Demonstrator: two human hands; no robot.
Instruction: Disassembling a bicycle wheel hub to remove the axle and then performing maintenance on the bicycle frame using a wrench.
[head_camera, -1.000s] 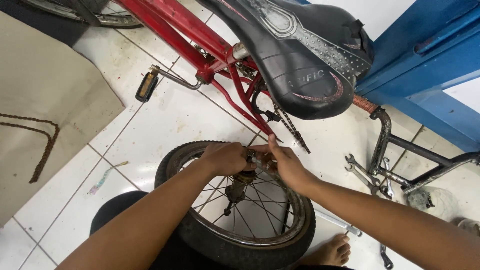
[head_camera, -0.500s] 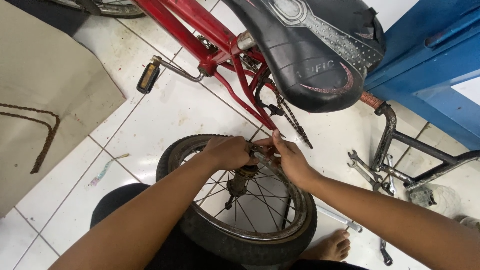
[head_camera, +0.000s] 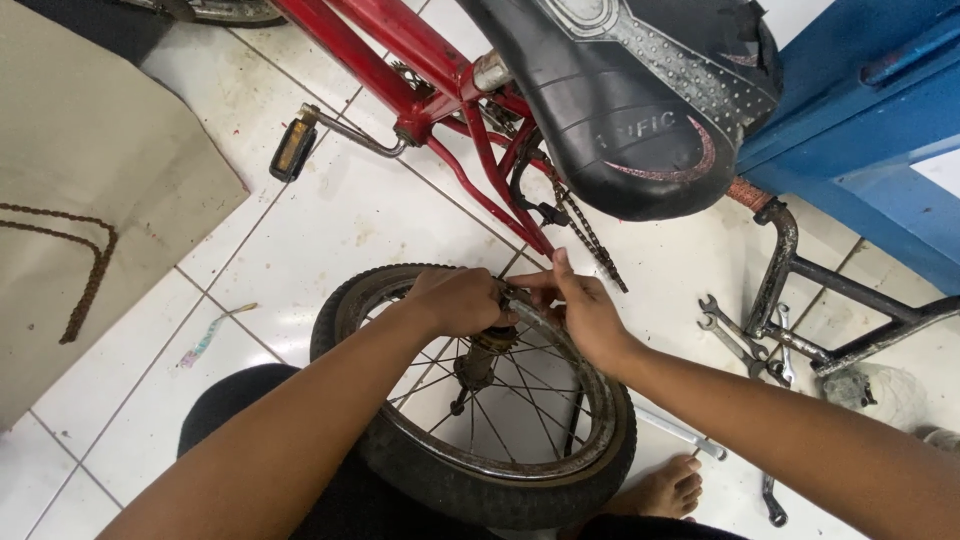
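A small bicycle wheel (head_camera: 440, 470) with a black tyre, spokes and a rusty hub lies flat on my lap. My left hand (head_camera: 458, 300) is closed over the top of the hub axle at the wheel's far rim. My right hand (head_camera: 578, 305) pinches the same spot from the right, fingertips meeting the left hand. What sits between the fingers is hidden. Just beyond my hands hangs the red bicycle frame (head_camera: 430, 95) with its loose chain (head_camera: 585, 235) and black saddle (head_camera: 625, 100).
A pedal (head_camera: 293, 147) sticks out on the left of the frame. Several wrenches (head_camera: 735, 335) lie on the white tiles at right, beside a rusty black stand (head_camera: 790, 270). A brown cardboard sheet (head_camera: 90, 190) with a spare chain (head_camera: 85, 285) lies at left. Blue panel behind.
My view has shifted slightly, so the wheel and both hands sit a little lower in the picture. The hands stay together on the hub, with the right fingers now stretched further over it.
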